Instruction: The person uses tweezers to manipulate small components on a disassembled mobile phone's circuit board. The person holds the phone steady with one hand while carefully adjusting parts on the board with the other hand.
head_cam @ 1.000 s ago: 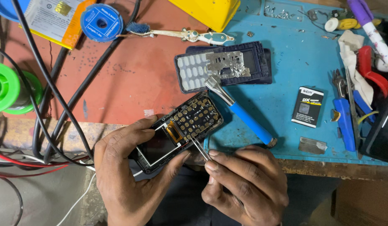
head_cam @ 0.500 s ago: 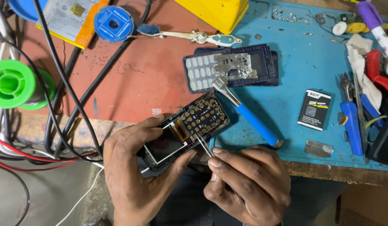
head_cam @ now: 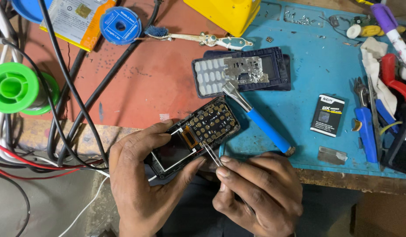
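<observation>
left hand (head_cam: 144, 184): bare, no glove or ring | right hand (head_cam: 260, 193): bare | short nails

The left hand (head_cam: 144, 184) lies palm up, fingers curled in a cradling grip; the right hand (head_cam: 255, 193) pinches its fingertips (head_cam: 223, 166) together.

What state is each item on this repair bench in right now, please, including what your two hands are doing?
Left hand: gripping the opened phone.
Opened phone: front cover off, keypad contacts and screen exposed.
Right hand: pinching tweezers.
Tweezers: tips at the phone's board.
Keypad cover: detached, lying inside-up on the blue mat.
Blue-handled tool: lying loose.
Battery: out of the phone, flat on the mat.
Green spool: lying idle.
</observation>
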